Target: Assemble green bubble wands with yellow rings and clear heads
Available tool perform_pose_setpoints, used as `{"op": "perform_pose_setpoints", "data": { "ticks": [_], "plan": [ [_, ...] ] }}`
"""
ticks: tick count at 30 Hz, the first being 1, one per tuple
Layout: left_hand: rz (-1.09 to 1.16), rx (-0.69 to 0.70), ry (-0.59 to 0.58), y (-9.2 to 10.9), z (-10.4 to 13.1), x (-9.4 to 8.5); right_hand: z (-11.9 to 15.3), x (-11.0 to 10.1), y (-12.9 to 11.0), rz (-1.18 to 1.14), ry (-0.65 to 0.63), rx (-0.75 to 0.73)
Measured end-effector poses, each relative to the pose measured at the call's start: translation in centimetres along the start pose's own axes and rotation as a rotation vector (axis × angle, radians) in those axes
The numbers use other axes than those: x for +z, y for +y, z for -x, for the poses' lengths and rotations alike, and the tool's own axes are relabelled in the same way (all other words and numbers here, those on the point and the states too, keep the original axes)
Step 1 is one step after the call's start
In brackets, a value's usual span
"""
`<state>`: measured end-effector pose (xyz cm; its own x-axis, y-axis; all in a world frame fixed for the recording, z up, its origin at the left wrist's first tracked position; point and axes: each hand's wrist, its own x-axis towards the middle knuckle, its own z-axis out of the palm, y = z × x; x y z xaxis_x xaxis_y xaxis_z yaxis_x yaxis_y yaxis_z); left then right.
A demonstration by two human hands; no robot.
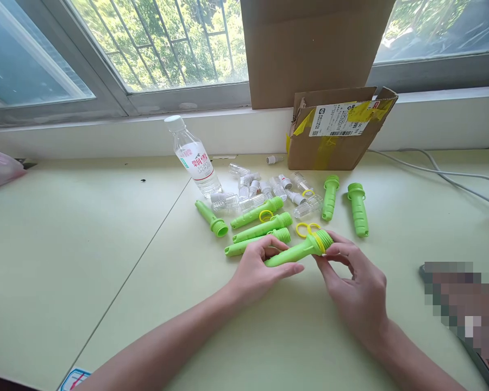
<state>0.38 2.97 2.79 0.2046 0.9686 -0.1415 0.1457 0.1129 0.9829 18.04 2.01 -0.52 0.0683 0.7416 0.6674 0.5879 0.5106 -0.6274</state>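
Note:
My left hand (256,266) is closed around a green plastic tube (291,254) with a threaded end, shaped like a small flashlight body. A yellow ring (320,243) sits round the tube just below its thread. At that end, the fingers of my right hand (358,285) pinch the ring; the exact contact is partly hidden. Loose yellow rings (302,229) lie just behind the held tube. Several more green tubes (263,227) lie beyond my left hand, and two others, including a green tube (357,209), rest farther right.
Clear ribbed plastic covers (308,207) and small white-capped pieces (285,182) are scattered behind the tubes. A water bottle (195,160) leans there. An open cardboard box (330,152) stands by the window. A phone with a blurred screen (460,309) lies right; grey cables (448,172) run behind.

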Motion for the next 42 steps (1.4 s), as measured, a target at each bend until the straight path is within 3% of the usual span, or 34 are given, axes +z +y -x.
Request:
{"op": "perform_pose_setpoints", "data": {
  "ticks": [13, 24, 34, 42],
  "plan": [
    [-0.05, -0.055, -0.089, -0.17, 0.23, -0.08, -0.03, 0.02, -0.09, 0.011, -0.067, 0.031],
    [-0.171, 0.087, -0.072, 0.11, 0.15, -0.04, -0.17, -0.09, -0.03, 0.0, -0.04, -0.022],
    [-0.159, 0.066, -0.09, -0.11, 0.3, 0.0, -0.16, -0.12, -0.03, -0.008, -0.035, -0.036],
    [-0.222, 0.139, -0.076, -0.2, 0.25, 0.08, -0.2, -0.09, -0.2, -0.024, -0.065, -0.035]
  ]
}}
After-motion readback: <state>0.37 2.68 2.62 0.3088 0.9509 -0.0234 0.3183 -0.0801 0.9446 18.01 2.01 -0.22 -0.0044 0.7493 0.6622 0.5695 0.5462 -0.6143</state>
